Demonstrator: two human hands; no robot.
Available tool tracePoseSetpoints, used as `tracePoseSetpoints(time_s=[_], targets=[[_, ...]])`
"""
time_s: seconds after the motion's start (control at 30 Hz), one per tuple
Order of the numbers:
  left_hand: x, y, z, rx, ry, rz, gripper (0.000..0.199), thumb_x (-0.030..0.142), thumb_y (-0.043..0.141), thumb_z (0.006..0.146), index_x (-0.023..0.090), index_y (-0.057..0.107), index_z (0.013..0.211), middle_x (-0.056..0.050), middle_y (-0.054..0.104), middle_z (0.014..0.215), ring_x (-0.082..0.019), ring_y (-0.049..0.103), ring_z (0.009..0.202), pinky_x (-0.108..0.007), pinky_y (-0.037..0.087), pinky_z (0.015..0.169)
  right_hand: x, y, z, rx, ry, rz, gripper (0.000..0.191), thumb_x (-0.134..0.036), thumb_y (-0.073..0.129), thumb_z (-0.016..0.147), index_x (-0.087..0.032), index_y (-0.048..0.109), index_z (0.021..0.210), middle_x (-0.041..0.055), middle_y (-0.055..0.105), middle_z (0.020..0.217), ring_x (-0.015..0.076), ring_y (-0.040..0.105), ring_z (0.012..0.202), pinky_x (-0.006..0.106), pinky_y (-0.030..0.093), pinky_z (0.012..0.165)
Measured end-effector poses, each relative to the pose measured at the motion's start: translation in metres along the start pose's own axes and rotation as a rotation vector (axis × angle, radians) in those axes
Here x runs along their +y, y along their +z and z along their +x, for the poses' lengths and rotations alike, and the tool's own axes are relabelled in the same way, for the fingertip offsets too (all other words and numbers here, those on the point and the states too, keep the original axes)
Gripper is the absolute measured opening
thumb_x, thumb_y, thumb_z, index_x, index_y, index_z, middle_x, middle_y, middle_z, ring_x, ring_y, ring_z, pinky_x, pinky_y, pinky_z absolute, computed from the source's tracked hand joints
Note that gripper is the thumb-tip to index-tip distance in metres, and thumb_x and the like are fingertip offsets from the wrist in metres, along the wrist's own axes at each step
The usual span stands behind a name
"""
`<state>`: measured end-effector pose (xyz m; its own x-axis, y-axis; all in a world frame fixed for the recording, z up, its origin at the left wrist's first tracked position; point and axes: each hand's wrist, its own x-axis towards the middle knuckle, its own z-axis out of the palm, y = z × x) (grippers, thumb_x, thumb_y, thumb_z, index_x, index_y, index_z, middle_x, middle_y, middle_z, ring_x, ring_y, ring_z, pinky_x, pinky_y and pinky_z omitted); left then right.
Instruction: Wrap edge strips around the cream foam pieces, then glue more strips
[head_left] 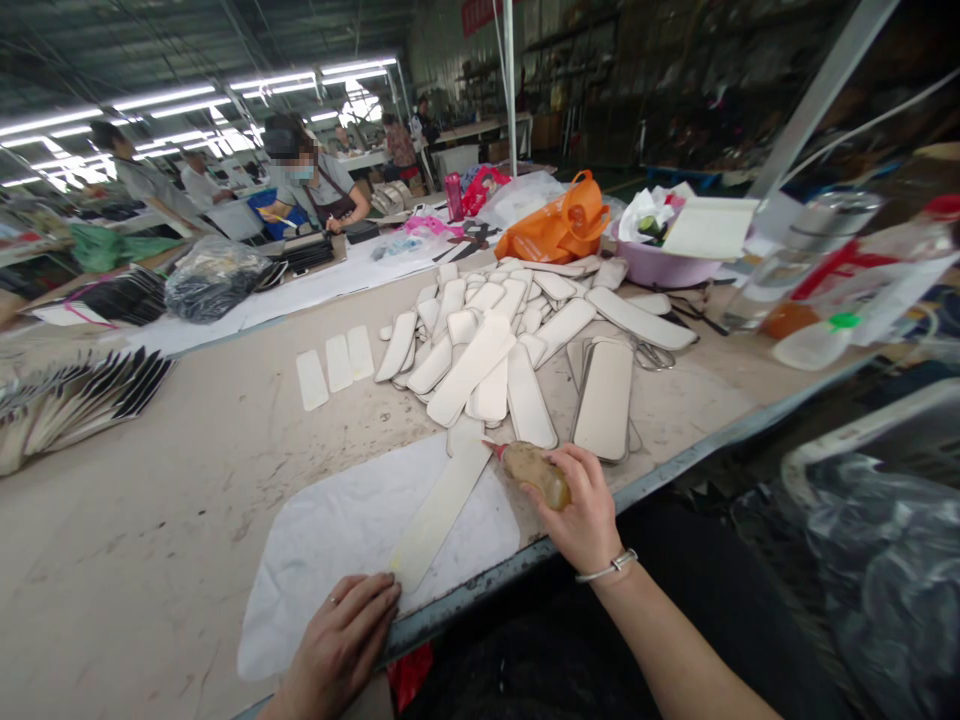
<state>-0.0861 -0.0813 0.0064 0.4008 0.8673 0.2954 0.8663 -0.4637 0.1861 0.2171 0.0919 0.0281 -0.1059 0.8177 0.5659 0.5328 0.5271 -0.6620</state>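
My right hand is wrapped round a squeeze bottle with a red nozzle and yellowish-brown contents. The bottle lies tilted, its tip at the far end of a long cream strip. That strip rests on a white sheet at the table's front edge. The fingers of my left hand, held together, press on the strip's near end; its thumb is hidden. Just beyond the bottle is a heap of pale, round-ended flat pieces. A neat stack of similar pieces lies right of the heap.
Three small white pieces lie left of the heap. Scissors, an orange bag, a purple basin and a clear bottle stand behind and right. Layered dark-edged pieces lie far left. A co-worker sits across.
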Motion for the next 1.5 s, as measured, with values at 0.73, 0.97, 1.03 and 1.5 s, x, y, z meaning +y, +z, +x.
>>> tracePoseSetpoints(time_s=[0.73, 0.97, 1.03, 1.5], targets=[[0.013, -0.004, 0.017, -0.064, -0.197, 0.009, 0.018, 0.020, 0.044, 0.089, 0.020, 0.061, 0.096, -0.006, 0.062, 0.096, -0.014, 0.059, 0.088, -0.024, 0.050, 0.080, -0.009, -0.020, -0.017, 0.018, -0.036, 0.051, 0.038, -0.028, 0.064, 0.074, -0.021, 0.050, 0.108, 0.0095, 0.050, 0.105, 0.0238, 0.051, 0.101, 0.042, 0.048, 0.087], [0.020, -0.008, 0.037, -0.243, -0.273, 0.124, 0.018, 0.014, 0.039, 0.084, 0.018, 0.054, 0.076, -0.004, 0.056, 0.080, -0.015, 0.055, 0.073, -0.025, 0.047, 0.067, -0.008, -0.025, -0.019, 0.082, -0.033, 0.151, 0.039, -0.032, 0.067, 0.072, -0.021, 0.050, 0.105, 0.0085, 0.055, 0.103, 0.0250, 0.051, 0.100, 0.044, 0.045, 0.087], [0.019, -0.004, 0.037, -0.240, -0.264, 0.134, 0.017, 0.013, 0.039, 0.083, 0.018, 0.054, 0.075, -0.004, 0.056, 0.079, -0.015, 0.054, 0.072, -0.025, 0.046, 0.065, -0.006, -0.025, -0.020, 0.096, -0.008, 0.166, 0.040, -0.034, 0.068, 0.071, -0.021, 0.051, 0.104, 0.0084, 0.055, 0.103, 0.0250, 0.052, 0.099, 0.045, 0.044, 0.088], [-0.089, -0.187, 0.039, -0.161, -1.009, -0.689, 0.015, 0.031, 0.053, 0.065, 0.016, 0.052, 0.063, 0.002, 0.050, 0.055, -0.011, 0.048, 0.052, -0.022, 0.038, 0.049, -0.017, -0.029, -0.021, 0.132, 0.499, 0.515, 0.056, -0.044, 0.069, 0.063, -0.020, 0.050, 0.110, 0.0062, 0.057, 0.107, 0.0232, 0.057, 0.093, 0.037, 0.046, 0.085]])
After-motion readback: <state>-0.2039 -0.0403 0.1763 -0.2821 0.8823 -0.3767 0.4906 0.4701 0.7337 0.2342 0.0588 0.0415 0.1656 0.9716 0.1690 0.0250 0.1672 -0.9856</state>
